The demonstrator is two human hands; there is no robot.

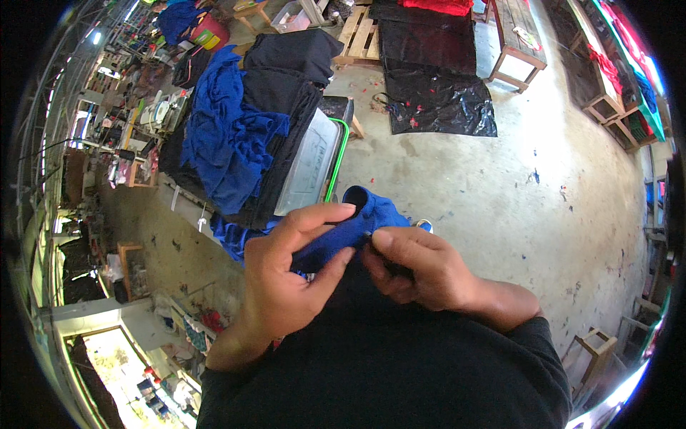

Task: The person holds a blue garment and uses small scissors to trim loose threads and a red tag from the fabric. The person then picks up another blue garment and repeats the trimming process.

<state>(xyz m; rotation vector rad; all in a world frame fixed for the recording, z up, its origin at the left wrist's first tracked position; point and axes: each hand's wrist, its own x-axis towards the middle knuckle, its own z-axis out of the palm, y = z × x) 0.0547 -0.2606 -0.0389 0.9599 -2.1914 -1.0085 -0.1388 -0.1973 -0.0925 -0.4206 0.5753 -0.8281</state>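
In front of my chest is a blue garment (386,212), folded so that a round, tube-like opening faces up. My left hand (289,268) grips its left part between the thumb and the bent index finger. Close against the cloth on the other side, my right hand (421,268) is closed in a pinch. A small dark tip shows at its thumb and forefinger, but the curled fingers hide what it is. The garment's lower part is hidden behind my hands.
To the left stands a table stacked with black cloth (296,53) and loose blue cloth (232,136). A clear plastic tray (309,168) and a green rim (337,161) lie along its edge. Farther off are a black sheet (439,93) on the floor, a wooden pallet (359,36) and a wooden bench (516,43).
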